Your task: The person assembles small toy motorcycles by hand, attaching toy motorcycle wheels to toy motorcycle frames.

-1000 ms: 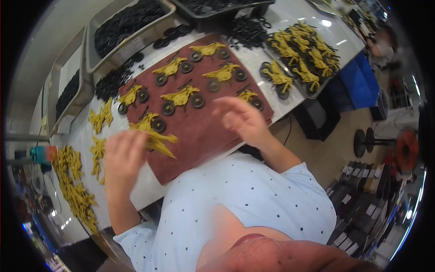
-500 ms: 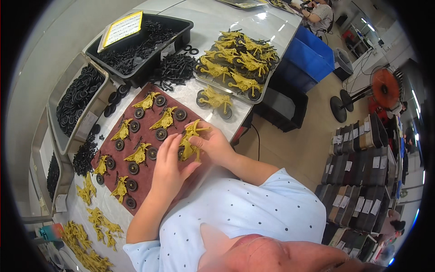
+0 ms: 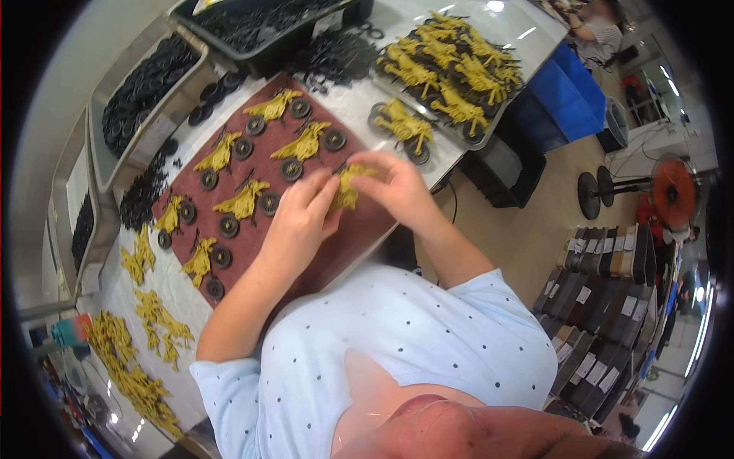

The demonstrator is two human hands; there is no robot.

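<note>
Both my hands are at a yellow toy motorcycle (image 3: 346, 191) above the right side of a dark red mat (image 3: 256, 264). My right hand (image 3: 401, 187) grips its far right end between thumb and fingers. My left hand (image 3: 298, 218) has its bent fingertips pressed together on the toy's left side, hiding part of it. Several yellow toy motorcycle bodies (image 3: 241, 200) lie in rows on the mat, each beside black wheels (image 3: 291, 169) and a thin black part. One toy motorcycle with wheels (image 3: 405, 124) rests on the table, right of the mat.
Wheeled motorcycles (image 3: 455, 57) fill a tray at the far right. Bins of black wheels (image 3: 145, 96) and small black parts (image 3: 260, 23) stand left and behind. Loose yellow bodies (image 3: 130, 371) lie front left. Beyond the table's right edge are a black bin (image 3: 501, 168), blue bin (image 3: 569, 96) and fan (image 3: 673, 191).
The view has shifted, so the table appears higher and farther right. My hands have turned the yellow toy motorcycle and closed in around it, covering more of it.
</note>
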